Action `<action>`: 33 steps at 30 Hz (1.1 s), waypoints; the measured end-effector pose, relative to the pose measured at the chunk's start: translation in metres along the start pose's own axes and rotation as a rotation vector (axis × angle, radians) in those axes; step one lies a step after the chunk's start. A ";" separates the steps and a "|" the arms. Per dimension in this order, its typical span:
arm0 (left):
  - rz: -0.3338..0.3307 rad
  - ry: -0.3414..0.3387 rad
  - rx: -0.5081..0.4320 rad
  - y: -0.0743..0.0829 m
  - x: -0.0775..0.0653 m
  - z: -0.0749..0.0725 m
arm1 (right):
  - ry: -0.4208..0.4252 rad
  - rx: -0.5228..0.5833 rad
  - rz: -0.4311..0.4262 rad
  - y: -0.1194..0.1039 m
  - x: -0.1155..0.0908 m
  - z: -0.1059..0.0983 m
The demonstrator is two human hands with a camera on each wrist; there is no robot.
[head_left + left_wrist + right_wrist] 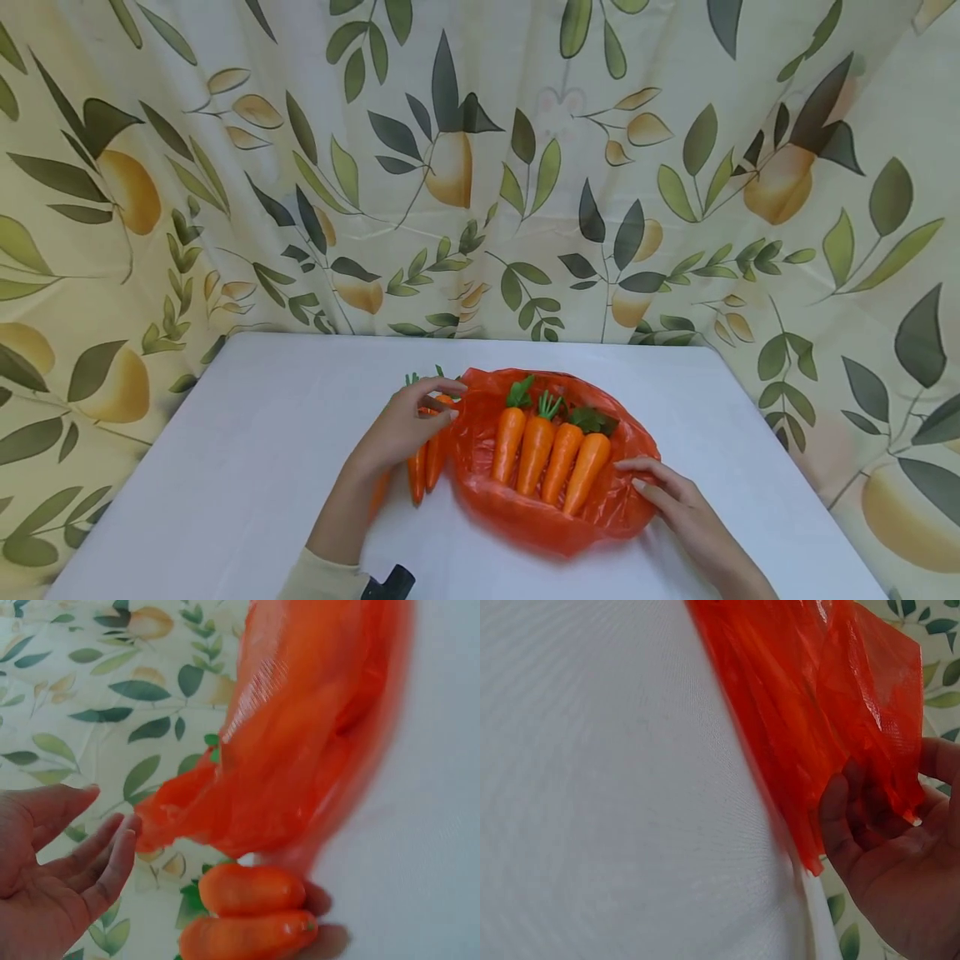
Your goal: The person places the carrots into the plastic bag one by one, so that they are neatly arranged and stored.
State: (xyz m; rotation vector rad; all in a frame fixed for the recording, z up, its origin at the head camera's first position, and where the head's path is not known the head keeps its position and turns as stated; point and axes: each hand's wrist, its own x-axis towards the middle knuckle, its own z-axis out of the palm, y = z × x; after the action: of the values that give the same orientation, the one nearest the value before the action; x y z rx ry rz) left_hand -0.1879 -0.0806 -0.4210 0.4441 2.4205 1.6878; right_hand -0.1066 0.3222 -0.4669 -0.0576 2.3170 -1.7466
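Observation:
A red plastic bag [517,521] lies spread on the table with its mouth facing up. Inside it, several orange carrots [537,450] with green tops lie side by side. At the bag's left edge is my left hand [408,421], its fingertips touching the plastic and its thumb held apart in the left wrist view. More carrots [416,477] lie beneath and beside that hand, partly hidden by it and the forearm. On the opposite side, my right hand [678,500] holds the bag's rim, with fingers [840,817] curled at the thin plastic in the right wrist view.
The white table [247,433] extends around the bag on every side. Behind it hangs a curtain [480,275] printed with leaves and fruit. A black device [390,582] is at my left sleeve.

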 end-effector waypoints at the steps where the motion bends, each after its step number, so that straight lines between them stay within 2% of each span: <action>1: -0.008 0.010 -0.002 -0.002 -0.001 -0.003 | 0.000 0.002 0.005 0.000 0.001 0.000; 8: -0.082 0.080 -0.016 -0.021 -0.012 -0.026 | 0.007 -0.006 0.029 -0.001 0.002 0.001; 16: -0.139 0.122 0.090 -0.048 -0.017 -0.055 | 0.002 0.012 0.037 -0.002 0.002 0.003; 21: -0.159 0.121 0.068 -0.064 -0.020 -0.067 | -0.007 0.026 0.033 -0.002 0.001 0.004; 26: -0.174 0.110 0.046 -0.072 -0.025 -0.077 | -0.015 0.035 0.034 -0.001 0.002 0.005; 33: -0.182 0.084 -0.012 -0.084 -0.027 -0.082 | -0.009 0.030 0.039 -0.001 0.002 0.004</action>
State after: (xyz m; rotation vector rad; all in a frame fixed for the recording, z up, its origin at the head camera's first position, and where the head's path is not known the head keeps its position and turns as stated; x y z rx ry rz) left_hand -0.1989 -0.1894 -0.4713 0.1491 2.4226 1.6736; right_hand -0.1075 0.3179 -0.4678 -0.0151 2.2695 -1.7584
